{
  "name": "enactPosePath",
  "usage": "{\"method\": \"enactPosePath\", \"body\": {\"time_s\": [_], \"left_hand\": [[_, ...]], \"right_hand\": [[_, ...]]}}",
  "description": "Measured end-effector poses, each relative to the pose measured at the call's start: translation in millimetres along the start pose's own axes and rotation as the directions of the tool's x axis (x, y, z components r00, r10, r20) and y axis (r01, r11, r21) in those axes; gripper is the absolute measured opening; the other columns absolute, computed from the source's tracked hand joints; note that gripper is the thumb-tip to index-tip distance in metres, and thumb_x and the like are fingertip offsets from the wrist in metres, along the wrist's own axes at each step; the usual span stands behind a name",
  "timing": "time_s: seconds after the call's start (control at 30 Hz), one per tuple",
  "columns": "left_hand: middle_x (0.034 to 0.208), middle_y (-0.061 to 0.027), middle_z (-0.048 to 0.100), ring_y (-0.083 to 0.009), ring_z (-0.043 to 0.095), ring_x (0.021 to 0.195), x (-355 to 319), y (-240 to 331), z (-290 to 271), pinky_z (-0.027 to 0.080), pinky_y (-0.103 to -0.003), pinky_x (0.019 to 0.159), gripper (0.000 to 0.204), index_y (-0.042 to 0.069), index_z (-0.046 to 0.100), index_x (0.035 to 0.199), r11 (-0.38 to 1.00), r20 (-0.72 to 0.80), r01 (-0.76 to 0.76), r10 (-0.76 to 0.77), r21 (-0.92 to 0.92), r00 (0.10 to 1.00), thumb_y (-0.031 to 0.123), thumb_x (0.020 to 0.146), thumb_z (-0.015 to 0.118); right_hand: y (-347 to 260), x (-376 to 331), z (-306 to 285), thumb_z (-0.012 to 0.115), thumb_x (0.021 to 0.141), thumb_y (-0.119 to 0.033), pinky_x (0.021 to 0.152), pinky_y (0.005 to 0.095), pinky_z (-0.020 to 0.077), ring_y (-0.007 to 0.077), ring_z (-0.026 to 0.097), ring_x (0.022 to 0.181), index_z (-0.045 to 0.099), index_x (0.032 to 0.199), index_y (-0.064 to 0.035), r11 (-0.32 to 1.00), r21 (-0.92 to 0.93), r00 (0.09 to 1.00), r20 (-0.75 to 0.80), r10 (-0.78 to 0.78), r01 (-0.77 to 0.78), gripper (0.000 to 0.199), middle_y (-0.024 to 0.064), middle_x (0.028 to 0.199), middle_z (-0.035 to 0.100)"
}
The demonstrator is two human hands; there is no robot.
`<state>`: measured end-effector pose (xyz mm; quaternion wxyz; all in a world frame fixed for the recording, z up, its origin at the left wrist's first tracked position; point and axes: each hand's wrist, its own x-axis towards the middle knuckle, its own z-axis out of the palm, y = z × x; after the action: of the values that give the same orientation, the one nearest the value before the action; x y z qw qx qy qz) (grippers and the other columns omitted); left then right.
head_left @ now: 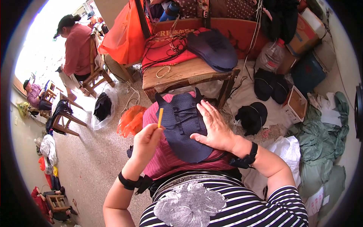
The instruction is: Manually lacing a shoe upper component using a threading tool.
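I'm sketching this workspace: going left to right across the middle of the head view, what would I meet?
Pale plastic bag, orange plastic bag on the floor, left hand, dark blue mesh piece, right hand, black bundle, white basket, green heap.

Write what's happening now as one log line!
left hand: holds thin yellow stick | right hand: on dark mesh piece | beneath: pink striped cloth

The piece (183,130) is navy, the strip (160,118) yellow, the lap cloth (158,162) pink with pale stripes, the near shirt (249,198) black-and-white striped; far left, an orange bag (123,36); right, green sheeting (319,140).
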<state>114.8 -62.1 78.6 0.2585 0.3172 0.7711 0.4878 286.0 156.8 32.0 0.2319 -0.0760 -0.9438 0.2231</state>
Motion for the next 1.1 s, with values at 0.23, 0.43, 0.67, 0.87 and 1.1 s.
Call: {"method": "enactPosePath", "body": {"time_s": [0.23, 0.43, 0.67, 0.87, 1.1], "left_hand": [[0.091, -0.0095, 0.064, -0.0305, 0.063, 0.087, 7.0, 4.4, 7.8, 0.045, -0.043, 0.082, 0.017, 0.004, 0.066, 0.105, 0.587, 0.221, -0.517, 0.502, 0.623, 0.836, 0.008, 0.089, 0.067], [0.089, -0.0111, 0.065, -0.0316, 0.065, 0.089, 8.5, 3.0, 1.5, 0.044, -0.045, 0.081, 0.023, 0.005, 0.061, 0.113, 0.427, 0.329, -0.522, 0.449, 0.738, 0.831, 0.007, 0.090, 0.060], [0.079, -0.0068, 0.063, -0.0266, 0.065, 0.080, 16.8, 12.7, 1.0, 0.044, -0.042, 0.077, 0.014, 0.007, 0.057, 0.101, 0.201, 0.470, -0.542, 0.316, 0.816, 0.825, 0.010, 0.087, 0.060], [0.071, -0.0049, 0.063, -0.0262, 0.066, 0.072, 19.2, 16.3, 9.8, 0.045, -0.042, 0.073, 0.009, 0.009, 0.056, 0.091, 0.184, 0.469, -0.517, 0.247, 0.836, 0.848, 0.015, 0.088, 0.061], [0.072, -0.0063, 0.065, -0.0279, 0.067, 0.073, 25.2, 11.3, 18.7, 0.046, -0.043, 0.073, 0.010, 0.008, 0.059, 0.088, 0.234, 0.556, -0.586, 0.187, 0.776, 0.810, 0.017, 0.087, 0.063]], "right_hand": [[-11.1, -5.5, -8.6, 0.073, 0.087, -0.046, 0.123, 0.0479, 0.0223, 0.0409, 0.026, 0.149, 0.030, 0.153, 0.0028, 0.993, 0.032, 0.993, 0.033, -0.115, 0.114, 0.093, 0.0267, 0.159, 0.028], [-5.4, -5.3, -4.1, 0.072, 0.087, -0.046, 0.124, 0.0467, 0.0214, 0.0393, 0.026, 0.150, 0.027, 0.156, 0.0025, 0.990, 0.069, 0.990, 0.066, -0.128, 0.123, 0.096, 0.0240, 0.161, 0.027], [-6.4, -2.0, -3.3, 0.073, 0.086, -0.047, 0.124, 0.0463, 0.0206, 0.0389, 0.025, 0.151, 0.026, 0.157, 0.0017, 0.989, 0.089, 0.989, 0.086, -0.122, 0.114, 0.098, 0.0234, 0.162, 0.025], [-5.1, -1.7, -3.9, 0.074, 0.085, -0.047, 0.124, 0.0463, 0.0195, 0.0392, 0.023, 0.151, 0.025, 0.157, 0.0026, 0.991, 0.084, 0.988, 0.104, -0.117, 0.109, 0.100, 0.0239, 0.162, 0.024], [-5.0, 1.4, -1.9, 0.075, 0.084, -0.046, 0.125, 0.0458, 0.0187, 0.0389, 0.022, 0.152, 0.023, 0.157, 0.0029, 0.987, 0.110, 0.986, 0.105, -0.126, 0.114, 0.102, 0.0238, 0.163, 0.022]]}}
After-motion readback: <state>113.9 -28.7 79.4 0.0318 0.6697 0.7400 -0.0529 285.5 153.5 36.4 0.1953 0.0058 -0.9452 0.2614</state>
